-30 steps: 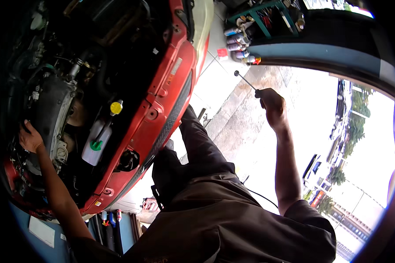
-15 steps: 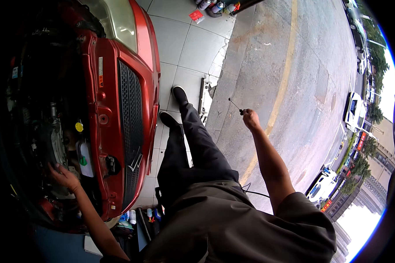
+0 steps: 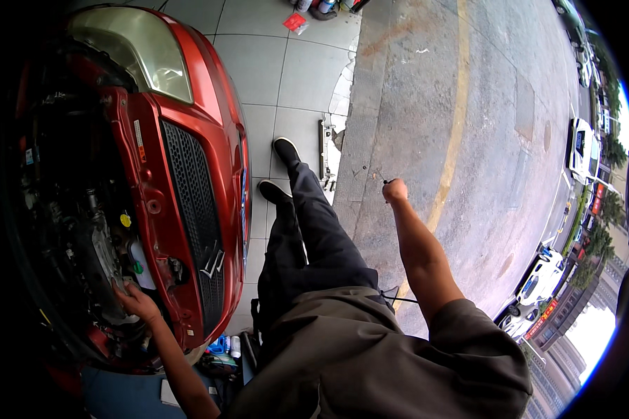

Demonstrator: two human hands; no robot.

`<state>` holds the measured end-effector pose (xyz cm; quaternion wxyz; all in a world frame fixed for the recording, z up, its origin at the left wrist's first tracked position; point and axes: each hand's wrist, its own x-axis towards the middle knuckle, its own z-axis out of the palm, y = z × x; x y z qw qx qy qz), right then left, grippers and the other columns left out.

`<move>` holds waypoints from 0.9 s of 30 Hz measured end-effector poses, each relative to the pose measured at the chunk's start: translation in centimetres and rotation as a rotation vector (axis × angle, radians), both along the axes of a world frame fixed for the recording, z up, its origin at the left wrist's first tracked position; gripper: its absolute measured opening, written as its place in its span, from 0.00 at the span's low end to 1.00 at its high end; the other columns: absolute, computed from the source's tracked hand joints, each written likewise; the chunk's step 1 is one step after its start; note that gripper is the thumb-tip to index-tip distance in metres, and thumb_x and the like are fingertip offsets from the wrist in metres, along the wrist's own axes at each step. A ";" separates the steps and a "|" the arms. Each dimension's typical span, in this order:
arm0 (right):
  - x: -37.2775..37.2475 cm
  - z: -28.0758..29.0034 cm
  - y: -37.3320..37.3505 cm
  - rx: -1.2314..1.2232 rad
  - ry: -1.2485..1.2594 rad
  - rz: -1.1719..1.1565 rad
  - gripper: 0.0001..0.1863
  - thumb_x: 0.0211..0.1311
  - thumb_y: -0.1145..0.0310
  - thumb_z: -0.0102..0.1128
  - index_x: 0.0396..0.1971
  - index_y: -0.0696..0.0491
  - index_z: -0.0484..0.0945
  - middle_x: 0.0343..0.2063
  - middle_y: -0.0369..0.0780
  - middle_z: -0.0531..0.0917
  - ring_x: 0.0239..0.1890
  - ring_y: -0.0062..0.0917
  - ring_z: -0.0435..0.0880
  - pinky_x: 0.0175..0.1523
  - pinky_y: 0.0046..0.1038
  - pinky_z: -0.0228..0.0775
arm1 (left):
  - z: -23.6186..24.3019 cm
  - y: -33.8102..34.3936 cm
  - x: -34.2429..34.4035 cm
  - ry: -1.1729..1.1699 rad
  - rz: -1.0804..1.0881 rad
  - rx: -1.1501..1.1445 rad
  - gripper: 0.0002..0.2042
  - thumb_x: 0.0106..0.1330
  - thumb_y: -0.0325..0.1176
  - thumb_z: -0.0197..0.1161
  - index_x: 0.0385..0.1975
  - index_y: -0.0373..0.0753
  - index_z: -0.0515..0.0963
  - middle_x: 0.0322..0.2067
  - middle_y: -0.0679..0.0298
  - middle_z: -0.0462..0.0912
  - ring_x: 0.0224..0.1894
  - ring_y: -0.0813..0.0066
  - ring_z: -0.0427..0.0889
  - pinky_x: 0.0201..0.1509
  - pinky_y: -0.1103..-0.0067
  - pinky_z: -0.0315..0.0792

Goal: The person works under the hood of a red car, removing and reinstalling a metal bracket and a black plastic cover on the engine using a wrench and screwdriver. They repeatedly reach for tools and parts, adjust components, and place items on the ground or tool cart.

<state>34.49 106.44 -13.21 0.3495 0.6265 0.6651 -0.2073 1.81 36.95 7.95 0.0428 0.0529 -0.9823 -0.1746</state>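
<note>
My left hand (image 3: 140,305) reaches into the engine bay of a red car on the left. Its fingers are stretched out and apart at a grey metal engine part (image 3: 107,255), and nothing shows in them. Whether the fingertips touch the part is hard to tell. Out over the pavement on the right, my right hand (image 3: 395,190) is closed around a thin-shafted hand tool (image 3: 386,182). Only a bit of its black handle shows clearly now, and the tool's exact kind cannot be made out. A white reservoir with a green cap (image 3: 138,267) and a yellow cap (image 3: 125,220) are near my left hand.
The red front panel and black grille (image 3: 192,174) stand beside my legs. A long metal bar (image 3: 324,150) lies on the tiles by my shoes. Spray cans (image 3: 326,7) and a red packet (image 3: 294,21) are at the top. Parked cars (image 3: 583,150) line the far right.
The view has shifted, and the car appears turned. My left hand has moved toward the front panel, still in the engine bay. The tool's shaft, plain before, is now hardly visible.
</note>
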 end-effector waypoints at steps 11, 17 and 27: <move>-2.6 3.0 0.9 0.065 0.037 0.174 0.18 0.62 0.64 0.56 0.44 0.60 0.83 0.46 0.54 0.85 0.54 0.46 0.83 0.57 0.41 0.75 | -0.4 1.8 5.8 -0.027 0.035 -0.076 0.24 0.77 0.39 0.50 0.66 0.29 0.64 0.64 0.39 0.68 0.67 0.44 0.68 0.70 0.62 0.62; 1.0 5.3 2.1 0.145 0.169 0.106 0.18 0.58 0.65 0.57 0.46 0.56 0.84 0.43 0.54 0.86 0.50 0.47 0.84 0.57 0.41 0.75 | -1.4 2.4 8.2 -0.088 0.047 -0.048 0.25 0.77 0.41 0.51 0.68 0.33 0.64 0.64 0.40 0.68 0.66 0.44 0.69 0.69 0.61 0.62; 10.0 7.0 -0.9 0.022 0.160 -0.130 0.20 0.44 0.65 0.72 0.37 0.61 0.84 0.29 0.46 0.87 0.32 0.33 0.87 0.39 0.34 0.79 | -2.2 5.6 8.3 -0.185 -0.014 0.110 0.24 0.76 0.36 0.53 0.69 0.33 0.62 0.65 0.40 0.64 0.64 0.45 0.71 0.66 0.64 0.71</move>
